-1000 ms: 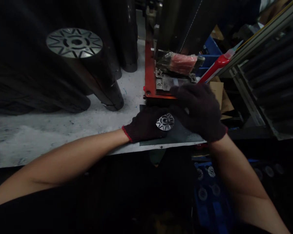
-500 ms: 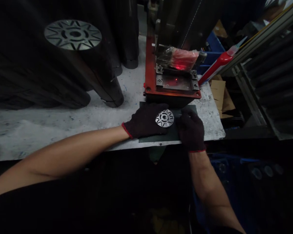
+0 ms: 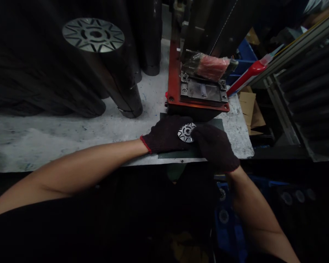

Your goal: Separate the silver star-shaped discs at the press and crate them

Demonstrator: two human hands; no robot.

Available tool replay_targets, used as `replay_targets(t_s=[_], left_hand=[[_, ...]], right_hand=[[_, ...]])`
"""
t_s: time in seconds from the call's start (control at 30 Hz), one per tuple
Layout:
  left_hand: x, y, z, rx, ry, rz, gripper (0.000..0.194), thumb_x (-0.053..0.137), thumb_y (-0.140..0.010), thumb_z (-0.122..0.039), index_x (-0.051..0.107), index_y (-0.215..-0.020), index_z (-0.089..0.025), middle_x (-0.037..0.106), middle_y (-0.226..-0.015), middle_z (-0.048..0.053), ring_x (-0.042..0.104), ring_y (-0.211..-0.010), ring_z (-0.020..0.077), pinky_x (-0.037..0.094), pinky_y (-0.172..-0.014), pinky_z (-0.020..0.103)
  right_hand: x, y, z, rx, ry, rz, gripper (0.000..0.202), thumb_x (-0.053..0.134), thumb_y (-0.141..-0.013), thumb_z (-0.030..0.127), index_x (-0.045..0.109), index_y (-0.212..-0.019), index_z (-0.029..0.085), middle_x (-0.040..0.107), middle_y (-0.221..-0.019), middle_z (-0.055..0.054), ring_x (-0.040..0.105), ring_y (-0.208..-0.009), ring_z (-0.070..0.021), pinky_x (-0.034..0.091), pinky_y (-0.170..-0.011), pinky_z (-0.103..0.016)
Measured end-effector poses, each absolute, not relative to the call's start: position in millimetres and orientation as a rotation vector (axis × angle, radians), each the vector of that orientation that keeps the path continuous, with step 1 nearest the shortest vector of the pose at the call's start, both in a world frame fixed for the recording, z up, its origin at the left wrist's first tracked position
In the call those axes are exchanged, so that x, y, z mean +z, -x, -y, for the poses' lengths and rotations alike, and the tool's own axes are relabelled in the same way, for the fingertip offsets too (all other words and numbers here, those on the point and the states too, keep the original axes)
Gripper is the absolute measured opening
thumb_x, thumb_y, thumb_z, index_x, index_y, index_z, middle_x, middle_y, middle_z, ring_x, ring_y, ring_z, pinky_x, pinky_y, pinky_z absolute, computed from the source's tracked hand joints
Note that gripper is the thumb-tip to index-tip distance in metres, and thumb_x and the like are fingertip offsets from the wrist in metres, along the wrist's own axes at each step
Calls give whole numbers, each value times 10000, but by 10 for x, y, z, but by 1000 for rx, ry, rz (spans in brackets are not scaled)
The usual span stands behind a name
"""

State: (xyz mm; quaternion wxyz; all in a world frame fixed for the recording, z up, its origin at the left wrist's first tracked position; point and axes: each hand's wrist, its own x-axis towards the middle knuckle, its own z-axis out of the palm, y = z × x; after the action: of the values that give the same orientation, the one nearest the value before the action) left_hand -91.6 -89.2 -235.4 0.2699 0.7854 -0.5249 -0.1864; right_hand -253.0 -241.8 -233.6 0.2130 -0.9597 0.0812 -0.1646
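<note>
My left hand (image 3: 170,134), in a dark knit glove with a red cuff, is wrapped round a small round metal disc (image 3: 184,132) with a zigzag slot pattern and a centre hole. The disc's face is turned up. My right hand (image 3: 215,146), gloved alike, lies over the disc's right edge with its fingers pinched together near the centre hole; what they hold, if anything, is hidden. Both hands are above a dark green mat (image 3: 170,155) at the table's front edge. Just behind them stands a red machine base (image 3: 174,87) with a metal fixture plate (image 3: 204,91).
Tall stacks of dark cylinders stand at the left, one topped by a patterned disc (image 3: 94,34). A red bottle (image 3: 249,75) with a pointed nozzle leans right of the machine. Cardboard (image 3: 248,109) and blue bins (image 3: 231,233) are beyond the white tabletop (image 3: 98,128).
My right hand has moved left from beside the disc to over its right edge. The red glow on the machine's fixture has gone out. The view has shifted slightly.
</note>
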Motion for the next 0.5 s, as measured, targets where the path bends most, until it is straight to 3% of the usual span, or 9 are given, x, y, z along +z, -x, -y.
replay_targets(t_s=[0.13, 0.23, 0.3, 0.37, 0.5], left_hand=[[-2427, 897, 901, -447, -1970, 1501, 614, 819, -904, -526, 701, -1447, -264, 770, -1367, 97, 717, -1169, 346, 531, -981, 454], [-2465, 900, 884, -379, -1990, 1496, 803, 906, -836, -524, 640, -1550, -272, 709, -1480, 111, 682, -1296, 374, 531, -1068, 473], [-2477, 904, 870, -343, -2029, 1495, 943, 961, -771, -556, 607, -1595, -264, 656, -1548, 128, 631, -1383, 407, 518, -1124, 497], [-2487, 899, 859, -346, -2038, 1492, 926, 953, -783, -567, 619, -1586, -249, 653, -1548, 137, 622, -1394, 415, 512, -1145, 510], [-2513, 853, 837, -413, -1947, 1467, 890, 930, -819, -514, 607, -1594, -222, 658, -1564, 135, 626, -1409, 402, 493, -1188, 516]], right_hand=[[-2061, 2565, 2419, -247, 2811, -4, 350, 544, -1103, 279, 744, -1371, 176, 797, -1278, -144, 744, -1180, -304, 592, -1052, -454], [-1834, 2359, 2610, -422, 2945, -14, 474, 627, -1079, 384, 647, -1522, 217, 723, -1423, -153, 683, -1283, -344, 559, -1093, -500], [-1724, 2108, 2823, -610, 3062, -2, 505, 659, -1061, 470, 653, -1511, 241, 678, -1493, -147, 618, -1363, -380, 492, -1161, -562], [-1676, 1882, 3016, -671, 3157, 110, 502, 635, -1068, 542, 682, -1466, 240, 686, -1483, -132, 603, -1355, -386, 455, -1171, -604], [-1802, 1886, 2992, -902, 3010, 149, 402, 525, -1127, 495, 803, -1158, 206, 792, -1124, -101, 704, -1083, -294, 540, -1008, -526]])
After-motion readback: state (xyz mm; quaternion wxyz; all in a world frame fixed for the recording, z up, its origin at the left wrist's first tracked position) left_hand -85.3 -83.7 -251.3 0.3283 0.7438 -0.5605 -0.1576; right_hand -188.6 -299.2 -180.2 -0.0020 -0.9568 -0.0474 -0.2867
